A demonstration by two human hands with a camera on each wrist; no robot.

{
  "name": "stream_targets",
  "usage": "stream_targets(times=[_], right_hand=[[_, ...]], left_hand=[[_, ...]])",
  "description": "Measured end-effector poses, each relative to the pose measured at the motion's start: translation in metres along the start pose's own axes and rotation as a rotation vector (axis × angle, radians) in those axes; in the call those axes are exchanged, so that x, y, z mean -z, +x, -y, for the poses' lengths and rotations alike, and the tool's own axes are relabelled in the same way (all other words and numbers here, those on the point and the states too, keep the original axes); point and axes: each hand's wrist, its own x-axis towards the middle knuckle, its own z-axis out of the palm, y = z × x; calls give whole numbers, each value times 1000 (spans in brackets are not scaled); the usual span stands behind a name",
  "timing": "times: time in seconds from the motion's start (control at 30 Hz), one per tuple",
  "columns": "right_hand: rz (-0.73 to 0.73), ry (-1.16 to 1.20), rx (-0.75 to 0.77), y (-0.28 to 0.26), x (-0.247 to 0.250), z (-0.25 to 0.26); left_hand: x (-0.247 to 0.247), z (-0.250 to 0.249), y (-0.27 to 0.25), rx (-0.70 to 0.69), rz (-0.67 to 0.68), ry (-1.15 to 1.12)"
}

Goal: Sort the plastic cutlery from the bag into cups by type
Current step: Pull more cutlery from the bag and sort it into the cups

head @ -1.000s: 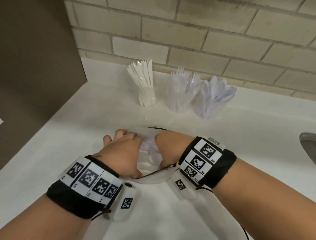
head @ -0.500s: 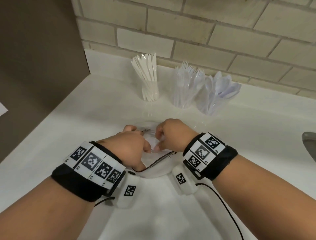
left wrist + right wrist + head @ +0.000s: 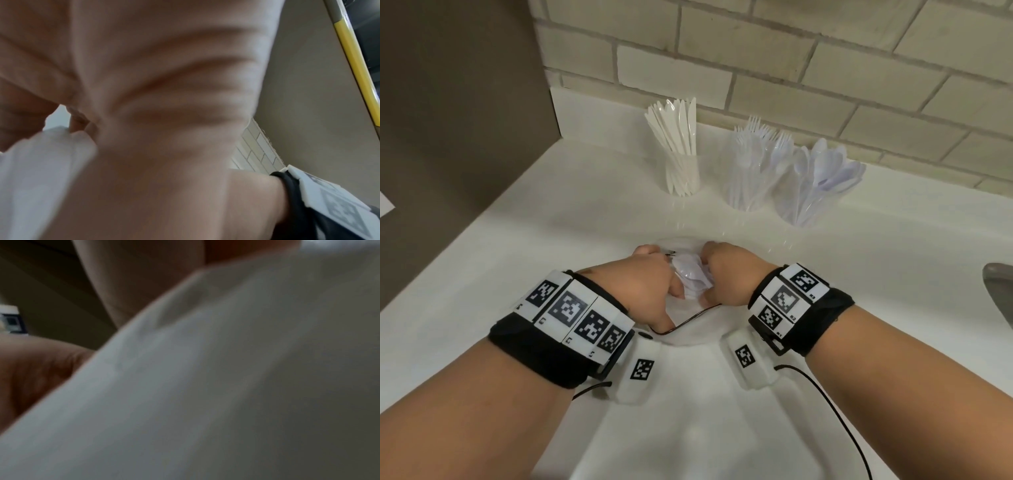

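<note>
Three clear cups stand in a row at the back of the white counter: knives (image 3: 679, 154) on the left, forks (image 3: 751, 171) in the middle, spoons (image 3: 815, 185) on the right. In front of them lies a clear plastic bag (image 3: 693, 274) with white spoons bunched inside. My left hand (image 3: 640, 281) grips the bag's left side and my right hand (image 3: 729, 274) grips its right side, fingers curled into the plastic. The left wrist view shows crumpled white plastic (image 3: 41, 170) against my palm; the right wrist view is filled by blurred white plastic (image 3: 226, 386).
A brick wall (image 3: 791, 68) runs behind the cups. A brown panel (image 3: 448, 120) borders the counter on the left. A grey sink edge (image 3: 1000, 291) shows at the far right. Black cables trail from my wrist bands over the counter.
Both hands have shifted a little away from me along the bag and bunched it tighter between them. The view has tilted down slightly.
</note>
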Motion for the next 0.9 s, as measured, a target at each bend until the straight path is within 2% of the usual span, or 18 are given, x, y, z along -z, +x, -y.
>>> stream_targets(times=[0.1, 0.27, 0.4, 0.63, 0.83, 0.9], right_hand=[[31, -21, -21, 1, 1, 3], [1, -104, -20, 6, 0, 10], [52, -49, -64, 8, 1, 9], [2, 9, -54, 9, -4, 2], [1, 48, -53, 2, 4, -11], [-11, 194, -61, -1, 10, -23]], left_hand=[[-2, -2, 0, -20, -20, 45], [-6, 2, 3, -69, -23, 55], [-5, -1, -1, -56, -22, 21], [-6, 13, -4, -57, -80, -54], [-4, 15, 1, -22, -2, 37], [-2, 15, 0, 4, 36, 58]])
